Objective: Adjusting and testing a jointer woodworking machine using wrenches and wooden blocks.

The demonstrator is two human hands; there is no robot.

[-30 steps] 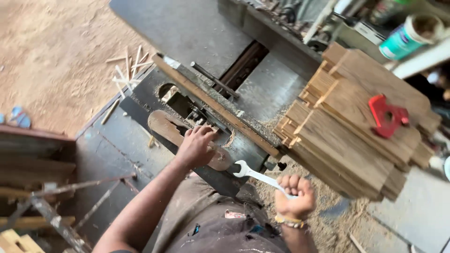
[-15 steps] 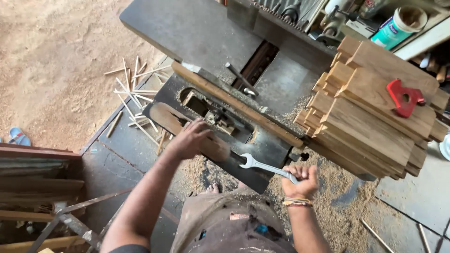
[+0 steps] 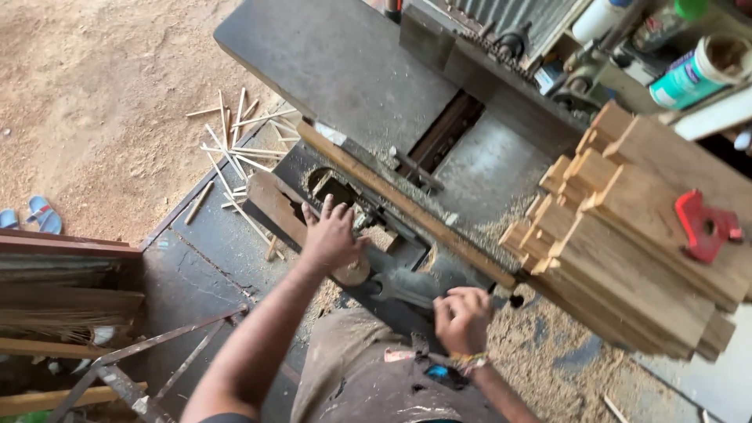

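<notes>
While the left hand [image 3: 333,235] lies palm-down with its fingers spread wide on a flat wooden guard piece [image 3: 286,211], it holds nothing and simply presses on that board beside the opening in the machine [image 3: 345,70]. That hand sits over the lower edge of the opening, with sawdust packed around it. Nearer the body, the right hand [image 3: 464,319] is curled closed around the handle of a metal wrench [image 3: 407,288], whose open head points toward the left hand and lies against the dark metal below the long wooden fence [image 3: 399,200]. A bracelet rings the right wrist. The wrench sits between the 2 hands, just beside the machine's front edge.

To the right, a stack of wooden planks [image 3: 634,235] rests tilted on the machine's table, and a red plastic piece [image 3: 701,225] lies on top of it. Beyond the stack, a shelf carries a teal can [image 3: 693,70] among other clutter. On the far left, thin wooden sticks [image 3: 235,149] lie scattered on the sandy ground, well apart from both hands, and a pair of blue sandals [image 3: 35,215] lies near the frame's left edge.
</notes>
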